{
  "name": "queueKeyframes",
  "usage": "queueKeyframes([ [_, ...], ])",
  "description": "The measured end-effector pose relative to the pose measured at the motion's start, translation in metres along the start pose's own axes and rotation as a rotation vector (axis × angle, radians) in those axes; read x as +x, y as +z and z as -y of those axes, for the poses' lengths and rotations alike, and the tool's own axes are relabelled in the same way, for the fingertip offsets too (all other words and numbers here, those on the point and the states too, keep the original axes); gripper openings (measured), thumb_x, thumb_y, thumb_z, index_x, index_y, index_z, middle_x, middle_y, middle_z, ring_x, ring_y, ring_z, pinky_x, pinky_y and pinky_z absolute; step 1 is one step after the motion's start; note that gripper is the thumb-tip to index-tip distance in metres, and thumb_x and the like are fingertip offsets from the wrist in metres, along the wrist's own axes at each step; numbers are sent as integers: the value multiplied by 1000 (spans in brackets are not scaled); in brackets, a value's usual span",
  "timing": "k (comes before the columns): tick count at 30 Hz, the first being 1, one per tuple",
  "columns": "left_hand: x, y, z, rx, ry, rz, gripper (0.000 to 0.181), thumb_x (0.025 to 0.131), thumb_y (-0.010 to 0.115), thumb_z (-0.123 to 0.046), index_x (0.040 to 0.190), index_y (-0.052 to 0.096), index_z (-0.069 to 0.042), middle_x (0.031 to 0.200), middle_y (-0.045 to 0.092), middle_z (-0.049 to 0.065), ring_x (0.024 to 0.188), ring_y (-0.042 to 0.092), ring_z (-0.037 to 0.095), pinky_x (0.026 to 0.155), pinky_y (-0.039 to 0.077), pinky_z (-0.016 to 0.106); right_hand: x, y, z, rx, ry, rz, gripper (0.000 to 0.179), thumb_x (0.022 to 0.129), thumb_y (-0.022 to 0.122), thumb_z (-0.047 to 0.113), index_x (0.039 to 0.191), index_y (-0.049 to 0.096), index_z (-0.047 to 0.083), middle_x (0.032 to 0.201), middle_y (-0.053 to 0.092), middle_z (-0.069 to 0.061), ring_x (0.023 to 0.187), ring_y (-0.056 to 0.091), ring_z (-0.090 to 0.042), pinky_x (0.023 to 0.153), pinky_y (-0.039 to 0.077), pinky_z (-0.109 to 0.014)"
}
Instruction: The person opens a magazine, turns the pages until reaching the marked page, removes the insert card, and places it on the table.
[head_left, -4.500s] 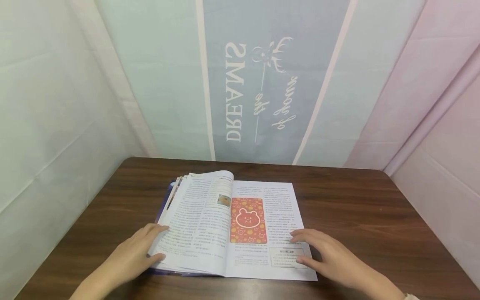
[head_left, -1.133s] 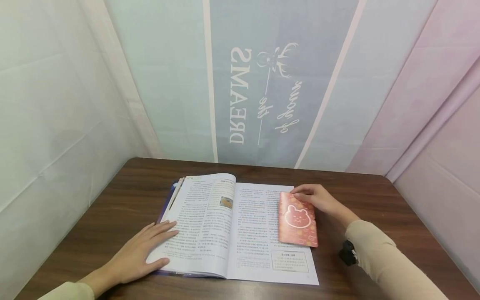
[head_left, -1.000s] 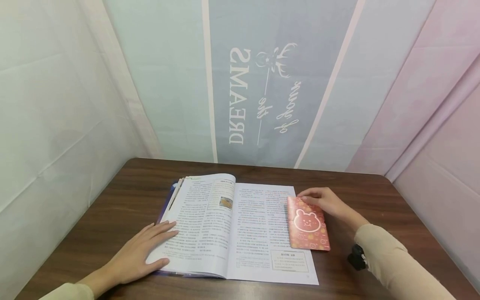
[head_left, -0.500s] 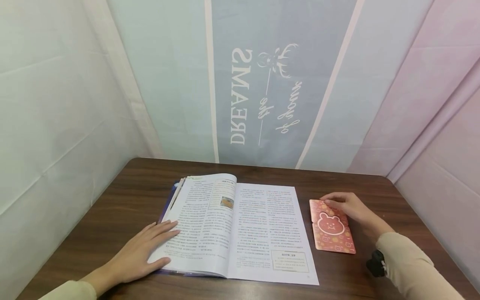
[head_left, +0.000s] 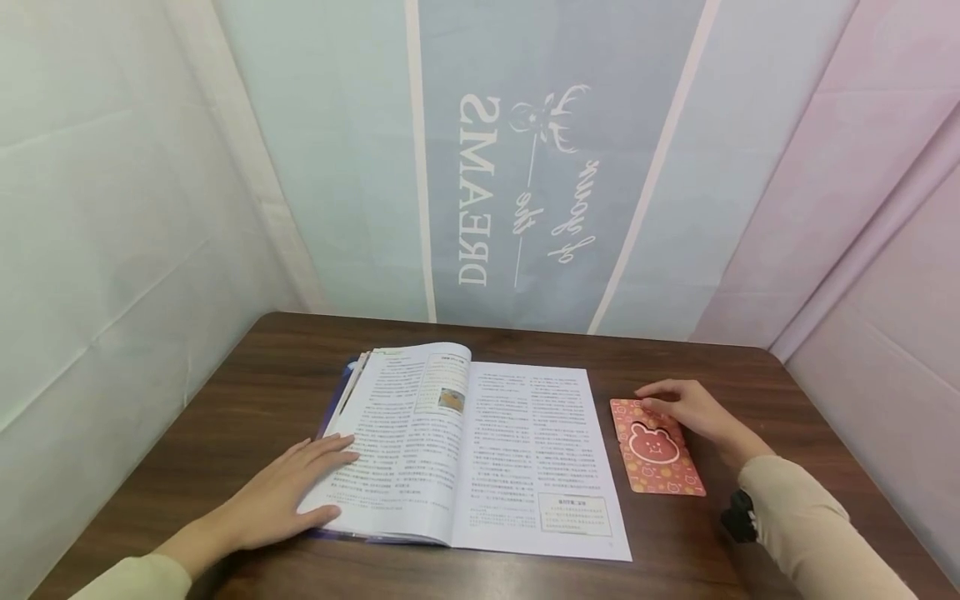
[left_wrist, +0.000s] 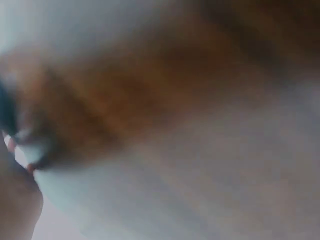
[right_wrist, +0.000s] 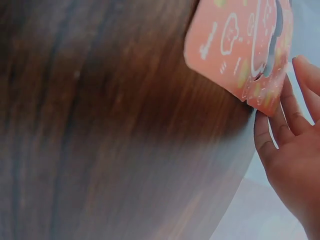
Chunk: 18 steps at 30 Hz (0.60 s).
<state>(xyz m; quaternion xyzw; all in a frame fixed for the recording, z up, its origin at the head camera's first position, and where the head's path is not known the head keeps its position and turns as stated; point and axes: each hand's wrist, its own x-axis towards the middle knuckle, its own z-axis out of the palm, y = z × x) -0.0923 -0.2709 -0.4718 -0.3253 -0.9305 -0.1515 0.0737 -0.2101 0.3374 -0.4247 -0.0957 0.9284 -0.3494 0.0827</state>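
Note:
An open magazine (head_left: 525, 467) lies on the table, its left pages curving up from the spine. My left hand (head_left: 288, 492) rests on the left page's outer edge with fingers extended and thumb spread. To the right of the magazine, my right hand (head_left: 693, 412) pinches the far edge of a red card (head_left: 656, 467) printed with a white-outlined bear. In the right wrist view the card (right_wrist: 220, 55) shows a cut slit around the bear and a bent fold line, with my fingers and thumb at its end. The left wrist view is badly blurred.
The dark wood table (head_left: 720, 533) has a back edge against a hanging fabric panel (head_left: 540, 167) with printed lettering. Pale fabric walls stand on the left and right. A black device (head_left: 740, 517) sits on my right wrist.
The card, lying on the right page at first, has been taken up by my right hand and carried right, off the magazine to above or on the table. My left hand stays on the left page.

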Motion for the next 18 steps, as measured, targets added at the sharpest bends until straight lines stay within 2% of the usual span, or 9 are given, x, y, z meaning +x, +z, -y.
queueKeyframes([
  [4,8,-9,0,-5,-26,61,62,91,62,-58,140,55,-21,150,45,2,136,44,29,107,37,55,-4,-2,0,31,44,5,40,97,66,31,124,67,2,127,60,-25,114,54,-39,96,45,-63],
  [7,14,-15,-2,-27,-53,109,63,90,63,-59,138,56,-20,150,46,3,135,44,31,105,40,57,-7,-5,1,42,71,-1,43,97,64,32,128,64,2,132,57,-25,119,51,-42,98,41,-67],
  [12,20,-22,-5,-60,-100,149,60,86,70,-54,135,59,-20,148,48,5,133,46,34,104,40,59,-13,-12,5,65,39,-41,43,99,63,29,130,61,-1,134,55,-27,125,47,-46,100,36,-70],
  [16,25,-29,-9,-80,-138,134,58,86,72,-51,133,60,-19,146,50,7,132,47,36,103,40,61,-22,-17,11,60,-21,-100,40,101,59,29,130,62,1,133,58,-23,123,50,-37,99,43,-59],
  [18,28,-33,-12,-96,-160,101,57,87,72,-49,133,60,-17,145,50,9,131,47,38,102,40,62,-28,-19,15,40,-55,-139,38,102,58,30,128,63,3,130,61,-20,120,54,-22,96,47,-43],
])
